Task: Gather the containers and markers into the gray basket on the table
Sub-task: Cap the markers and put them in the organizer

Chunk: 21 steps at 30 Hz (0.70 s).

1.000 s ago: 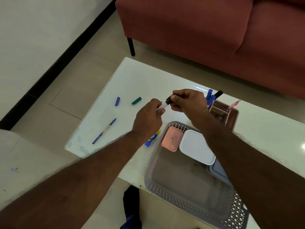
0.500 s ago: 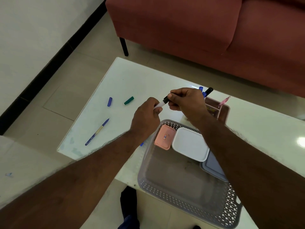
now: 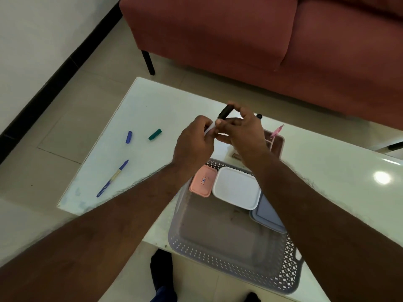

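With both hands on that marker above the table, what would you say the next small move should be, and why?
Probably lower the marker into the gray basket. Both the left hand and the right hand grip it just beyond the basket, which already holds three containers but no markers that I can see.

Red sofa (image 3: 239,35) behind white table (image 3: 152,105); beige tiled floor (image 3: 72,118) (black skirting (image 3: 54,77) along wall).

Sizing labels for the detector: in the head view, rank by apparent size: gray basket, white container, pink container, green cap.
1. gray basket
2. white container
3. pink container
4. green cap
The cap lies farther from the camera, but the gap is clear anyway.
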Each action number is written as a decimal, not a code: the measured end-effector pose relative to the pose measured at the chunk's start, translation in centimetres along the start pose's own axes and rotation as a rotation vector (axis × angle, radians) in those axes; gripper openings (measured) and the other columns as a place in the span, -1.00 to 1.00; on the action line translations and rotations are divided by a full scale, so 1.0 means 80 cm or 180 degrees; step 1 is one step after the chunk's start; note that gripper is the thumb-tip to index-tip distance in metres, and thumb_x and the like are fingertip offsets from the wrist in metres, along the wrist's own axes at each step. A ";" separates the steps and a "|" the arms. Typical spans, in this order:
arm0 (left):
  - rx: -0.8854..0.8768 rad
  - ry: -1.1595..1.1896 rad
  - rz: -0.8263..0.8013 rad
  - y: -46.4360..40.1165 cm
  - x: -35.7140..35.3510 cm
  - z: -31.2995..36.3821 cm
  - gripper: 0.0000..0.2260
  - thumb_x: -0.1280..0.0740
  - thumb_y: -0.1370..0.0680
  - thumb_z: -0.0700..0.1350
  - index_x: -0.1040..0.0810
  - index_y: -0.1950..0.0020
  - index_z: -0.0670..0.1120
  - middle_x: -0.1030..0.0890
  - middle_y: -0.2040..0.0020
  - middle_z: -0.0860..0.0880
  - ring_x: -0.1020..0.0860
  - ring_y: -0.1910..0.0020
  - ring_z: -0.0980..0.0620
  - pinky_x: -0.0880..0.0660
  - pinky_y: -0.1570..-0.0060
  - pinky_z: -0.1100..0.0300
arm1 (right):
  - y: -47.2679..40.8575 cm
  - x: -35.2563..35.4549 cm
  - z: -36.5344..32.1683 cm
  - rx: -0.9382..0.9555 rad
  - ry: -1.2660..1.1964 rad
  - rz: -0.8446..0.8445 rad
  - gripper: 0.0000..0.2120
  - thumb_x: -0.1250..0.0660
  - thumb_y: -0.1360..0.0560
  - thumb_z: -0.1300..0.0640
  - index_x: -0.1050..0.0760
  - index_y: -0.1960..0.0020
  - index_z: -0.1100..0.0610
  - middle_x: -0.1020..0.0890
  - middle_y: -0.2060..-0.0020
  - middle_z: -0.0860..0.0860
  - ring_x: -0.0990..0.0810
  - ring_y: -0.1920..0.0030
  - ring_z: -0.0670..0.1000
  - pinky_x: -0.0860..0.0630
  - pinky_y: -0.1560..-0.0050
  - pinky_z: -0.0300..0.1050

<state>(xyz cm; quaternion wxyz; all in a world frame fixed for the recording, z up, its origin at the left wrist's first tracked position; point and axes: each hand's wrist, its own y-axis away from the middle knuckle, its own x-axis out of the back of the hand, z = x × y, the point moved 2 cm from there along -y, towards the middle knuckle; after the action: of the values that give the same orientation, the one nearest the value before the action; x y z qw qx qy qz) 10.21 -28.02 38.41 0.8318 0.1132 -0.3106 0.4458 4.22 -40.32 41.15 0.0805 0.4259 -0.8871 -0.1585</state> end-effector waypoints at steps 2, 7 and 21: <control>-0.0092 0.0068 -0.0045 -0.003 -0.011 0.016 -0.77 -0.26 -0.61 0.08 -0.47 -0.06 -0.08 -0.57 0.17 0.05 -0.53 0.26 0.05 -0.42 0.34 0.25 | 0.003 0.016 -0.007 0.0128 0.0100 0.0165 -0.60 -0.43 -0.51 0.30 -0.50 -0.30 0.10 -0.71 0.10 0.16 -0.74 0.11 0.10 -0.68 0.12 0.00; -0.0116 0.0058 -0.0281 -0.004 -0.035 0.037 -0.68 -0.28 -0.58 0.16 -0.49 -0.16 -0.05 -0.59 0.04 0.09 -0.54 0.18 0.11 -0.49 0.26 0.26 | 0.002 0.072 -0.025 0.0640 0.1070 0.0481 -0.63 -0.44 -0.52 0.13 -0.47 -0.30 0.02 -0.71 0.09 0.04 -0.72 0.12 0.01 -0.68 0.08 0.00; 0.0241 -0.0416 -0.0581 0.008 -0.069 0.006 -0.79 -0.33 -0.58 -0.01 -0.51 -0.17 -0.06 -0.61 -0.03 0.03 -0.56 0.06 0.05 -0.43 0.11 0.22 | -0.006 0.107 0.017 0.0708 0.2341 0.0771 -0.71 -0.37 -0.54 0.08 -0.48 -0.24 0.09 -0.68 -0.01 0.02 -0.64 0.05 0.03 -0.59 0.02 -0.03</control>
<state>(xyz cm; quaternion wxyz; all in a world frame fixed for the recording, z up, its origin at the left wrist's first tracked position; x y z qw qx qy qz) 7.21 -31.59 35.29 0.8421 0.2012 -0.3355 0.3713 -1.19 -47.01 39.78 0.3641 0.3527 -0.8547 0.1121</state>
